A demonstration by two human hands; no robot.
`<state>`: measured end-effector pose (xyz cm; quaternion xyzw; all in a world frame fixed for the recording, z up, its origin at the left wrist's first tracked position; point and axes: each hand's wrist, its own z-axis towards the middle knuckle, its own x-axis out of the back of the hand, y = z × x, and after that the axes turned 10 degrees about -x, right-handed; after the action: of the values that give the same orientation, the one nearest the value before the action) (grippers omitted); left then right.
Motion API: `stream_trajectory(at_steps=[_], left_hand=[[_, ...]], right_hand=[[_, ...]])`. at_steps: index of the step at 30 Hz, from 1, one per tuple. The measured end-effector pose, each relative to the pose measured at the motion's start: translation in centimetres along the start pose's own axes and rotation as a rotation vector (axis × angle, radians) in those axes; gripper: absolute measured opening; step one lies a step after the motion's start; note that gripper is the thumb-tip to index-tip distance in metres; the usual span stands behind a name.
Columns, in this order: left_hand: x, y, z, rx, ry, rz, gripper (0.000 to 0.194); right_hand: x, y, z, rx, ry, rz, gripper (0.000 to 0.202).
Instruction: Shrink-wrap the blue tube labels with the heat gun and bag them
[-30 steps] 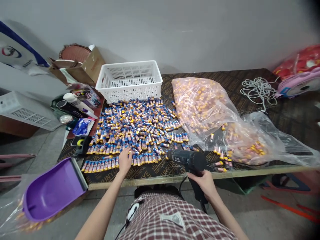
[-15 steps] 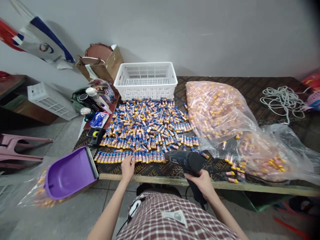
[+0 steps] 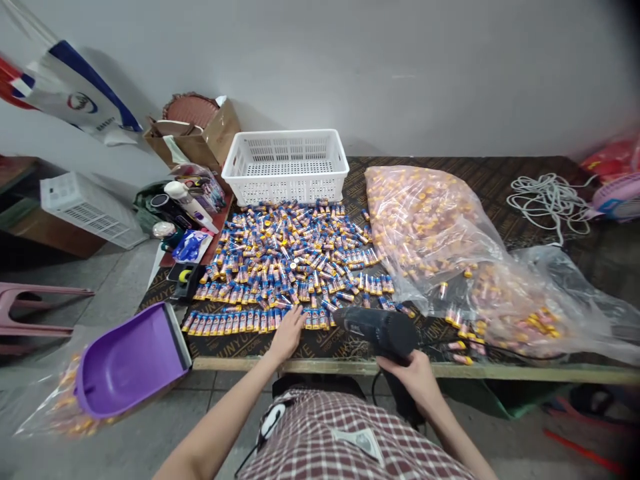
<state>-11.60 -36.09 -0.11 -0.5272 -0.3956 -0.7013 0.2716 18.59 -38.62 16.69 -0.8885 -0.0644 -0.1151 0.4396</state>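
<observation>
Tubes crowd a table before a crate; the right hand grips a heat gun near the front row, where the left hand rests, its hold impossible to tell.

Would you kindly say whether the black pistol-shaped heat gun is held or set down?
The black heat gun is held: the right hand grips its handle.
</observation>
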Motion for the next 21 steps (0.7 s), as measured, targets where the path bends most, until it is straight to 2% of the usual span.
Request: stream_trajectory(at_steps=[4,6,8,12,16,19,21], left_hand=[[-2.1,0.4,5.5,-0.374,-0.189,-0.006,0.054],[-3.1,0.1,8.4,-0.472,-0.24,-0.01,0.054],[-3.8,0.0,11.5,-0.489,-0.248,-0.002,0.052],[-4.0,0.6,18.0,-0.333,-0.182,0.047,0.051],[-2.1,1.4,22.8,-0.105,-0.052,0.074,0.051],[0.6,1.0,23.5,0.064,0.078,0.063,0.051],[2.5,0.1,22.0,0.161,0.149,0.065,0.05]], right_hand=[[5.8,1.6,-1.0,-0.088,0.271,0.033,0.044],[8.1,2.5,-1.8,-0.132,0.381,0.021,0.046],[9.5,3.2,-2.5,-0.165,0.454,0.034,0.048],[9.7,4.0,-3.3,-0.213,0.495,0.08,0.051],[8.2,4.2,-2.5,-0.206,0.4,0.082,0.046],[6.8,4.1,-1.0,-0.166,0.302,0.077,0.043],[5.8,3.6,0.1,-0.113,0.22,0.077,0.041]])
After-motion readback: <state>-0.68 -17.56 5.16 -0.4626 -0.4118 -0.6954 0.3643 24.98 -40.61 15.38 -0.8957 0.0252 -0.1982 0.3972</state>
